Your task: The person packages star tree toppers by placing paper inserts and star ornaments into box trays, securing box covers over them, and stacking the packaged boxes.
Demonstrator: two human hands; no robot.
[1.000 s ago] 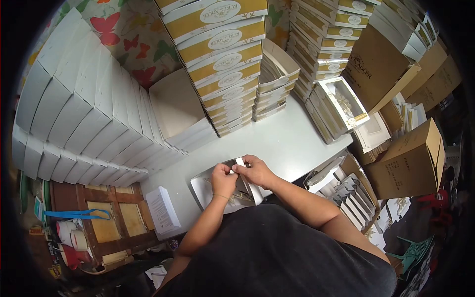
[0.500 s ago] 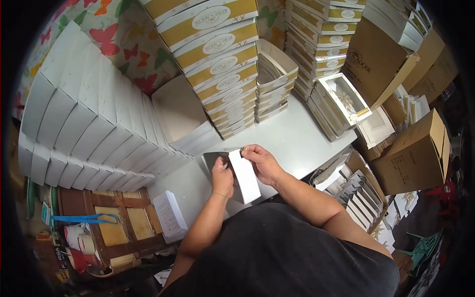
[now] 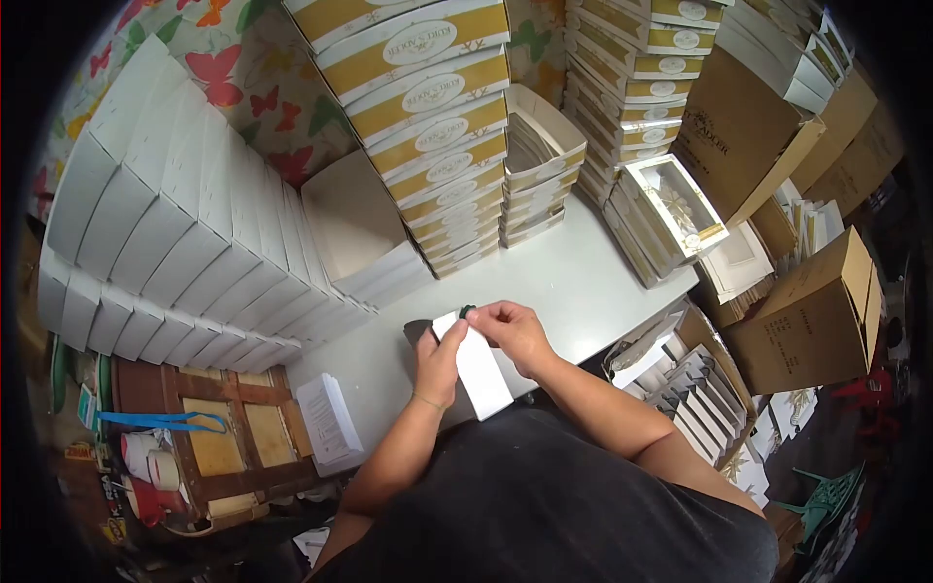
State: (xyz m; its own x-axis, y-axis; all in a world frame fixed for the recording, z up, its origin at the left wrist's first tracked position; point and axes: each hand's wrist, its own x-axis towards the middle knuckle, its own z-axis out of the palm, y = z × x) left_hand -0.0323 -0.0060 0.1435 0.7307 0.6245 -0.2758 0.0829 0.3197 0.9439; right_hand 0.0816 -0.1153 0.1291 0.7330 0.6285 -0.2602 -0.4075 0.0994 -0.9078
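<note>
A narrow white box (image 3: 478, 377) is held in front of my body, its white side facing up and a dark face showing on its left. My left hand (image 3: 437, 369) is closed around the box's left side, the thumb lying along the top near the far end. My right hand (image 3: 517, 336) pinches at that far end, where a small dark green piece (image 3: 467, 312) shows by the fingertips. What exactly the green piece is, I cannot make out. The near end of the box rests close to my dark shirt.
White boxes (image 3: 194, 223) are stacked on the left, with gold-and-white boxes (image 3: 428, 97) behind. A windowed box (image 3: 677, 206) lies on a pile at the right. Printed sheets (image 3: 328, 418) sit at the table's (image 3: 544, 282) left edge; a brown carton (image 3: 807, 321) stands right.
The box has shifted slightly toward my body, turning its white side more upward. My left thumb moved onto its far end, and the dark green piece has come into view at my right fingertips.
</note>
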